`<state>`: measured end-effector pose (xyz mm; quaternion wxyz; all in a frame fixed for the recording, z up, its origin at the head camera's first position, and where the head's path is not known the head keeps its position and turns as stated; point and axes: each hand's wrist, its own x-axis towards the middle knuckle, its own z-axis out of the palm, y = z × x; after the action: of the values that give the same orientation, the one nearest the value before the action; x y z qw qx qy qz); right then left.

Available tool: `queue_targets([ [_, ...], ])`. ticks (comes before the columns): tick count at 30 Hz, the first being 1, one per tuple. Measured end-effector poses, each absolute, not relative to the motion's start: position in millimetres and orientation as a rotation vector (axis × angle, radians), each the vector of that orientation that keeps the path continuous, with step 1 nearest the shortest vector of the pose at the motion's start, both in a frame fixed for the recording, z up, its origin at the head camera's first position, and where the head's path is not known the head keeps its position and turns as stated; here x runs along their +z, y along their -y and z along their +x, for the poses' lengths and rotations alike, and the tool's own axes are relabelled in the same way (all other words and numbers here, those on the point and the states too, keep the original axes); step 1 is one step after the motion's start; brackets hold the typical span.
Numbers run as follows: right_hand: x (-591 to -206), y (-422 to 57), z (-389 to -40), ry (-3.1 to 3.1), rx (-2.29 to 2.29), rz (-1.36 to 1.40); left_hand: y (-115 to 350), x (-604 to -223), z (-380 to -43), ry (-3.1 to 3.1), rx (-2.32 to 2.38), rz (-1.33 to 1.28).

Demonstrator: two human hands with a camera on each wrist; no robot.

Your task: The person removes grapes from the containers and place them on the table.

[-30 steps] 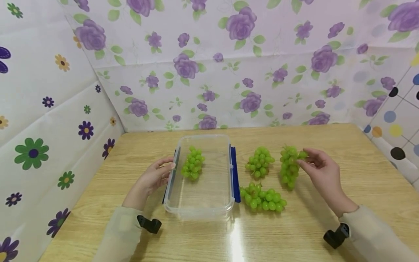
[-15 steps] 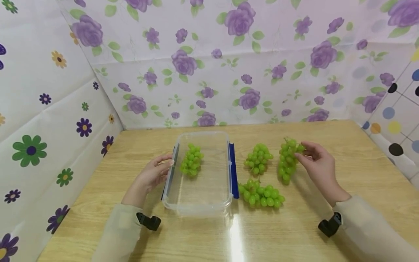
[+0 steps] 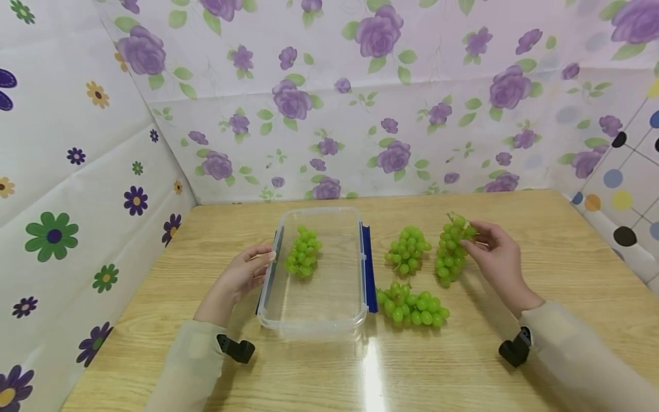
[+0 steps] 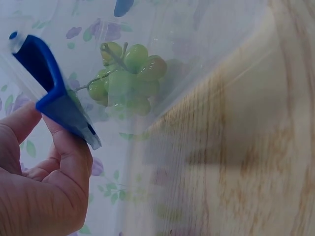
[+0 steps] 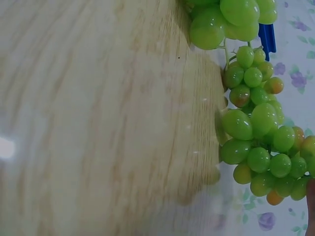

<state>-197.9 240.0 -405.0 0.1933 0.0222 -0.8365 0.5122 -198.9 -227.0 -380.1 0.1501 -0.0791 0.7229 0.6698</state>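
Note:
My left hand (image 3: 244, 274) grips the left rim of a clear plastic food container (image 3: 319, 326), thumb over the edge. The left wrist view shows the thumb and a finger at its blue latch flap (image 4: 61, 101). One bunch of green grapes (image 3: 304, 252) lies inside, toward the back left. On the right, my right hand (image 3: 495, 257) pinches another bunch of grapes (image 3: 449, 254) by its upper right side, and the bunch hangs down close over the table. In the right wrist view, only a sliver of that hand shows beside grapes (image 5: 280, 164).
Between the container and the right hand lie two more bunches, one farther back (image 3: 408, 250) and one nearer (image 3: 416, 308), beside the container's right blue flap (image 3: 369, 269). The wooden table (image 3: 437, 372) meets a flowered cloth (image 3: 340, 114) at the back.
My right hand has moved slightly left and away from me with its bunch of grapes. The left hand stays on the container's rim, and the head view has shifted a little.

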Motion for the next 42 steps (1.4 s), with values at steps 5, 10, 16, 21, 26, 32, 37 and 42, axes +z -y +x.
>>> queue_targets([
  [5, -405.2, -238.8, -200.6, 2.382, 1.4, 0.051, 226.8, -380.9, -199.5, -2.07, 1.926, -0.236],
  [10, -407.0, -239.6, -204.6, 2.407, 1.388, 0.031, 226.4, -381.6, -200.0, -2.06, 1.937, -0.235],
  [16, -408.0, -241.5, -210.2, 2.428, 1.37, 0.048, 227.4, -381.5, -198.7, -2.056, 1.937, -0.242],
  [21, -410.6, -245.9, -212.4, 2.455, 1.379, 0.042, 227.6, -381.9, -197.7, -2.057, 1.929, -0.232],
  [26, -412.8, -250.0, -214.5, 2.48, 1.367, 0.025, 228.0, -384.0, -197.7, -2.054, 1.933, -0.228],
  [32, -413.6, -251.2, -219.9, 2.527, 1.361, 0.04, 229.4, -385.7, -197.6, -2.049, 1.94, -0.245],
  [37, -416.8, -252.0, -223.4, 2.565, 1.39, 0.07, 228.5, -384.2, -197.2, -2.037, 1.951, -0.232],
  [42, -419.0, -251.8, -224.1, 2.569, 1.39, 0.1, 227.9, -382.9, -197.7, -2.018, 1.97, -0.238],
])
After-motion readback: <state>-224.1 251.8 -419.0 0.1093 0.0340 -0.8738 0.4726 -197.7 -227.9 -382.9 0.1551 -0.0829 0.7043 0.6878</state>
